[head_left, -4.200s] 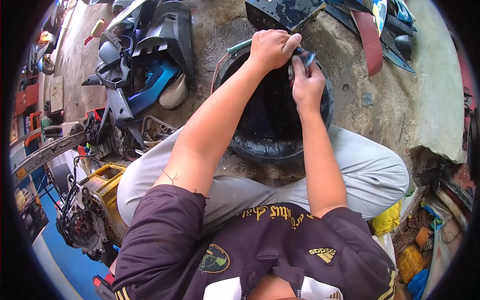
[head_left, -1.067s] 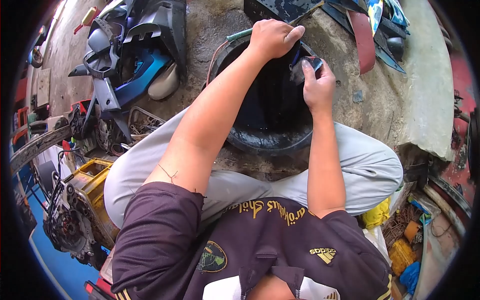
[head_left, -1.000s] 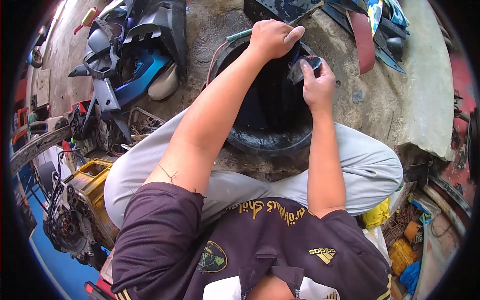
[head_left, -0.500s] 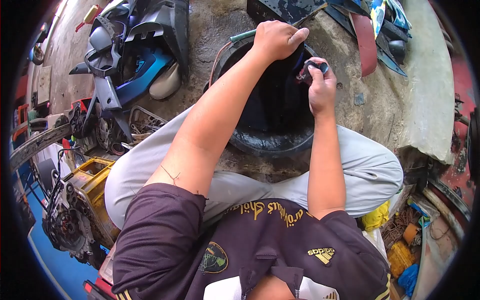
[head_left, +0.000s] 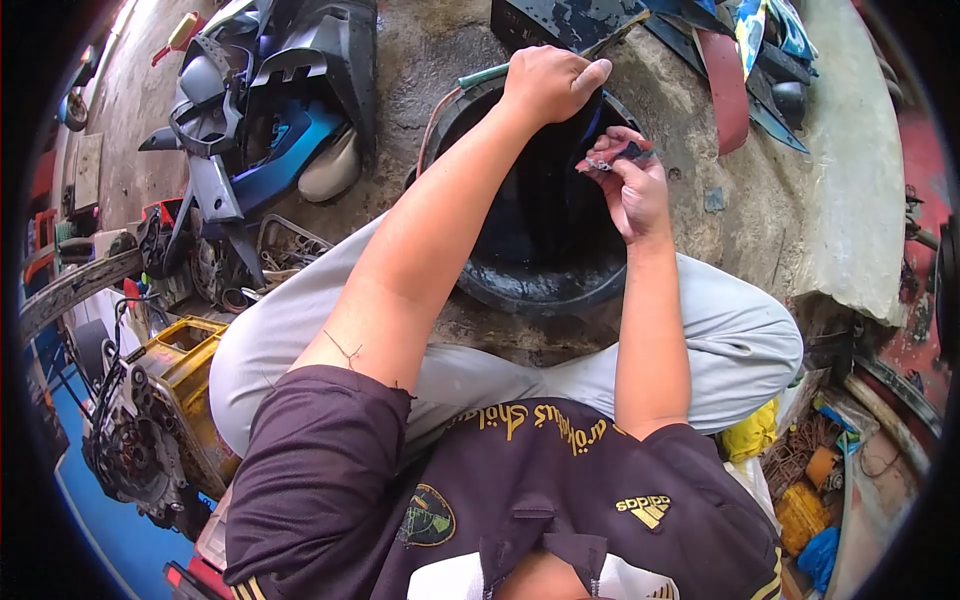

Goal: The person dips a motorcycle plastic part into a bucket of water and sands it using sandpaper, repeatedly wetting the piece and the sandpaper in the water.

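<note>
My left hand is closed at the far rim of a round black tub, its fingers wrapped over the upper edge of a glossy black panel. Much of that panel merges with the dark inside of the tub, so its full shape is hidden. Over the tub's right side, my right hand pinches a folded, crumpled piece of sandpaper, reddish on one face and dark on the other. A green hose end lies at the tub's far left rim, beside my left wrist.
Motorcycle fairings lie on the concrete to the left. Red and blue panels sit at the far right, near a pale concrete ledge. A yellow crate and engine parts stand by my left knee.
My right hand has turned and lowered slightly, opening the sandpaper so its reddish face shows. My left hand stays at nearly the same spot.
</note>
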Demonstrator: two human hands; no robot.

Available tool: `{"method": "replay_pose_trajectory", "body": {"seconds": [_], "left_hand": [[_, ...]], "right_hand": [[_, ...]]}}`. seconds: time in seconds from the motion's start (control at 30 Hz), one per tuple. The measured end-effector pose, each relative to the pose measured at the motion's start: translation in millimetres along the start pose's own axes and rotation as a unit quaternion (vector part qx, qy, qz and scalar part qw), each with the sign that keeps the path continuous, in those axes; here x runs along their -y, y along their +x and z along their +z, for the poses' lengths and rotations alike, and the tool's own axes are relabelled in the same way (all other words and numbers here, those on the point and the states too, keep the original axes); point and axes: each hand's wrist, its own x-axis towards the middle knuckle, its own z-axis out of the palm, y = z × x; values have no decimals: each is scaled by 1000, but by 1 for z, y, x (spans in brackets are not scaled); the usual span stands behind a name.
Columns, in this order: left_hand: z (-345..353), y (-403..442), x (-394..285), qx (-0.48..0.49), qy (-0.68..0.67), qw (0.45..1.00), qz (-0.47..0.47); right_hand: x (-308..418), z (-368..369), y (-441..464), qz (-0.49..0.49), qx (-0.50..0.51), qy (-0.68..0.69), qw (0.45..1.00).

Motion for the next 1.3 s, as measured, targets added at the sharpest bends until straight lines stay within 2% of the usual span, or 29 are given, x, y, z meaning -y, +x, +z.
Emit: {"method": "replay_pose_trajectory", "body": {"seconds": [0.07,0.13,0.23,0.33,0.43,0.53,0.63,0.83,0.93,0.97,1.07,1.17,1.3], "left_hand": [[0,0,0,-5,-3,1000,3],[-2,1,0,29,26,999,-10],[-4,2,0,50,37,998,-21],[-3,2,-1,44,41,998,-22],[-3,2,-2,43,41,998,-24],[-2,2,0,43,34,998,-22],[-2,2,-1,43,33,998,-18],[-4,2,-6,35,36,999,-18],[-5,0,-4,35,41,998,-18],[-4,2,-4,37,43,998,-18],[-6,3,-4,43,34,998,-21],[-2,2,-2,38,36,998,-24],[-4,2,-3,39,34,998,-23]], "right_hand": [[0,2,0,-8,-19,-19,1000],[-4,1,2,-24,-47,-56,997],[-14,-1,11,-130,-54,-165,976],[-15,5,13,-156,-61,-232,958],[-21,11,17,-170,-59,-179,967],[-16,13,18,-115,-78,-223,965],[-24,3,20,-176,-84,-374,907],[-19,13,27,-221,-84,-377,896],[-15,12,32,-234,-92,-322,913],[-15,8,33,-220,-76,-250,940],[-8,8,21,-194,-56,-173,964],[-1,3,10,-131,-54,-159,977],[7,-2,5,-92,-21,-161,982]]}}
